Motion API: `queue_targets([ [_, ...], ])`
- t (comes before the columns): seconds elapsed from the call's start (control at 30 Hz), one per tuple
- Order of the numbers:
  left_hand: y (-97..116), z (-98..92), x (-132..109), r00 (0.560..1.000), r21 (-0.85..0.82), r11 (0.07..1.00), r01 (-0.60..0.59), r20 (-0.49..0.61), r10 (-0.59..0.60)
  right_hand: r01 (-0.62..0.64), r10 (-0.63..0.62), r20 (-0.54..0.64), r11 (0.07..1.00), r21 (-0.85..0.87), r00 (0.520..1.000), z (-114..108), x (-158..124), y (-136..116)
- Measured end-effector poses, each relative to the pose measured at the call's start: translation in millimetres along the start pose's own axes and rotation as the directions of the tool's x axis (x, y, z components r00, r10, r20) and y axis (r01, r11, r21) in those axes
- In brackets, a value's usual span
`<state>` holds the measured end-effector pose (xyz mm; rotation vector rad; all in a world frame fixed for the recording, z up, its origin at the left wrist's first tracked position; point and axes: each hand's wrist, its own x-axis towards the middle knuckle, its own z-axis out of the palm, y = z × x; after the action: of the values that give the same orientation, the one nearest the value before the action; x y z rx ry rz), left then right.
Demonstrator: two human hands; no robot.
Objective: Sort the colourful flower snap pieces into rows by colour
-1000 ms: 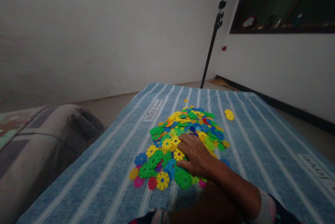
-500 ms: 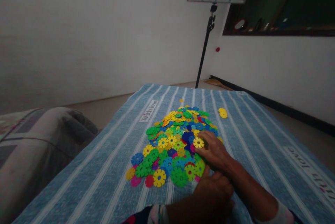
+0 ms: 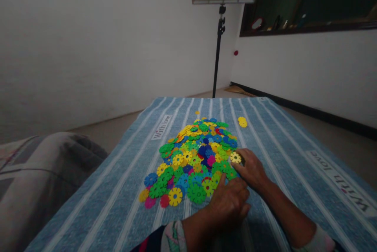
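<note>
A pile of flat, notched plastic discs [image 3: 196, 193] in green, yellow, blue, pink and red lies on the striped blue cloth. Between the thumb and fingers of my right hand [image 3: 252, 170] is a yellow disc [image 3: 235, 157], at the right side of the pile. My left hand [image 3: 231, 199] is at the near right edge of the pile, its index finger pointing at the green discs and the other fingers curled. Whether anything is under those curled fingers is hidden.
Beyond the pile, some yellow discs [image 3: 242, 122] lie apart at the right. A lamp on a black stand [image 3: 217, 59] rises behind the cloth-covered table [image 3: 129, 165]. Grey fabric [image 3: 55, 169] bulges at the left, and a dark window [image 3: 324, 0] is at the upper right.
My right hand has moved right with the yellow disc, away from the middle of the pile. My left hand has shifted slightly left and its index finger shows more. The camera view has turned a little.
</note>
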<state>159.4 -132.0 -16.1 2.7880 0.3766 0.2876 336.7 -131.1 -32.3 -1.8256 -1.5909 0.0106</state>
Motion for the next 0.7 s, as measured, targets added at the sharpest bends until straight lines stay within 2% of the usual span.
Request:
queue_targets([
  [0.13,-2,-2.3,2,0.997,0.061,0.996,0.070,-0.033,-0.068,0.030,-0.031,-0.017,0.999,-0.021,0.999,2,1,2],
  [0.33,-9,-6.4,3,0.980,0.139,0.981,0.132,-0.167,-0.108,0.036,-0.037,-0.033,0.999,-0.023,0.999,4,1,3],
  [0.43,-10,-9.8,3,0.958,0.169,0.971,0.169,-0.260,-0.121,0.038,-0.038,-0.038,0.999,-0.020,0.999,5,3,3],
  [0.57,-13,-17.1,4,0.907,0.186,0.961,0.205,-0.404,-0.116,0.035,-0.036,-0.056,0.999,-0.012,0.998,6,4,4],
  [0.7,-28,-31.8,9,0.887,0.212,0.928,0.306,-0.417,-0.197,0.034,-0.034,-0.063,0.999,-0.004,0.997,9,6,4],
])
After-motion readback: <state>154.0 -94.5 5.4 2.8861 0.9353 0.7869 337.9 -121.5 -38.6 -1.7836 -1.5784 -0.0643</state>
